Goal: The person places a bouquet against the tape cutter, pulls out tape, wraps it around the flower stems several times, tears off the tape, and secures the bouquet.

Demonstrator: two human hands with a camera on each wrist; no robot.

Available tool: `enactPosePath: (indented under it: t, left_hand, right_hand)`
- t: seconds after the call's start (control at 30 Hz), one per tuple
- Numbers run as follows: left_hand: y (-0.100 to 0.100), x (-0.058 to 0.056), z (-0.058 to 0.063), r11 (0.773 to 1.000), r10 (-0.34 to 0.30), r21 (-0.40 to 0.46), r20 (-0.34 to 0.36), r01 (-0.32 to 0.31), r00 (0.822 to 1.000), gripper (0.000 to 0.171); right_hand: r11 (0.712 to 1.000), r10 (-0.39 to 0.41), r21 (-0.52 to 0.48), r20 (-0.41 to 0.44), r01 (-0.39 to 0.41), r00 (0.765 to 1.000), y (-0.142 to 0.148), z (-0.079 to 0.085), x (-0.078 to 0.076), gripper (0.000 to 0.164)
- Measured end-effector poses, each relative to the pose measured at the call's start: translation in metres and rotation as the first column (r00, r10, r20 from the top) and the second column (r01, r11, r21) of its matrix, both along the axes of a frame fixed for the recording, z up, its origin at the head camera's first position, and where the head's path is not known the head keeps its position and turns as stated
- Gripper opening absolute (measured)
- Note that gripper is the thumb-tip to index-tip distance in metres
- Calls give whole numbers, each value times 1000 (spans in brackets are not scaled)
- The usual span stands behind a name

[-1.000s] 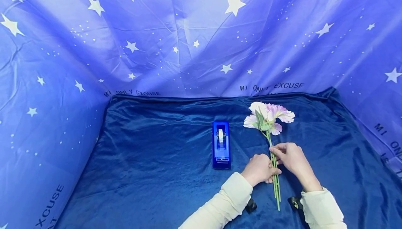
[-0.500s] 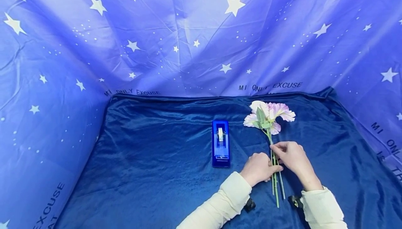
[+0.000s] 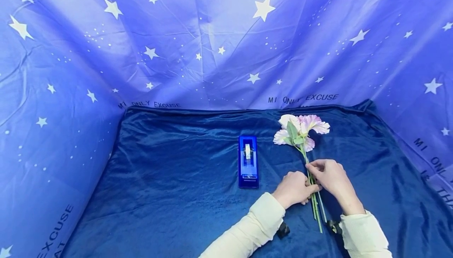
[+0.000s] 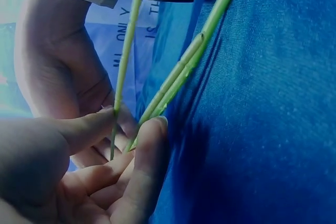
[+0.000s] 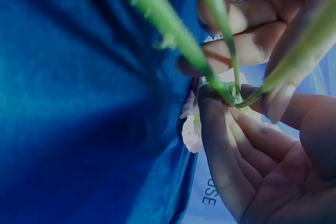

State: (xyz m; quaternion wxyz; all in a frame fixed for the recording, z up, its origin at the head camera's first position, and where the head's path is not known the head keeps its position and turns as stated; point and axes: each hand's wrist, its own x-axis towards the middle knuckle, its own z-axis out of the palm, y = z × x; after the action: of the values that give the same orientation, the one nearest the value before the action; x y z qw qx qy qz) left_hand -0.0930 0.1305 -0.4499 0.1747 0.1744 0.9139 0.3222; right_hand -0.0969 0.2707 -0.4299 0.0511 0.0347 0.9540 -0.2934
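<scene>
Pale pink and white flowers [image 3: 302, 132] with green leaves lie at the right, their thin green stems [image 3: 317, 212] running toward the person. My right hand [image 3: 330, 177] pinches the stems just below the blooms. Lower down, my left hand [image 3: 293, 189] holds the same stems with curled fingers. In the left wrist view, one stem [image 4: 124, 56] stands apart by the left thumb, while two others lie close together beside a fingertip. Seen in the right wrist view, the stems come together at the right hand's fingertips [image 5: 212, 95]. The left palm is hidden in the head view.
Left of the hands stands a blue tape dispenser [image 3: 249, 177] with a small tape roll [image 3: 247, 152]. Dark blue cloth [image 3: 170, 195] covers the table. A star-printed curtain [image 3: 205, 69] rises at the back and sides. Black wrist devices [image 3: 283, 229] hang below both cream sleeves.
The stems' lower ends have fanned apart and swung to the right. My left thumb has shifted slightly right across them. The right hand stays at nearly the same spot below the blooms.
</scene>
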Motion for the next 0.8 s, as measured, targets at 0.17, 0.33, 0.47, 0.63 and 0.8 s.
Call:
enactPosePath:
  t: [0.17,0.33,0.47,0.63,0.8]
  left_hand:
    - [1,0,-4,1000,-15,1,20,15,1000,53]
    - [-1,1,-4,1000,-24,17,12,24,1000,55]
    - [-3,2,-4,999,-27,18,-5,27,1000,55]
    - [-5,2,-4,1000,-23,19,-40,23,999,56]
    - [-7,1,-3,1000,-22,14,-73,23,997,59]
  right_hand:
    - [1000,-2,10,4,2,1000,1,-1,2,34]
    - [1000,-3,8,3,2,1000,2,-3,3,32]
    - [1000,-1,13,-8,1,1000,2,-2,3,31]
    - [1000,7,26,-35,-6,999,0,-1,3,30]
    - [1000,2,31,-44,-1,999,-1,1,3,29]
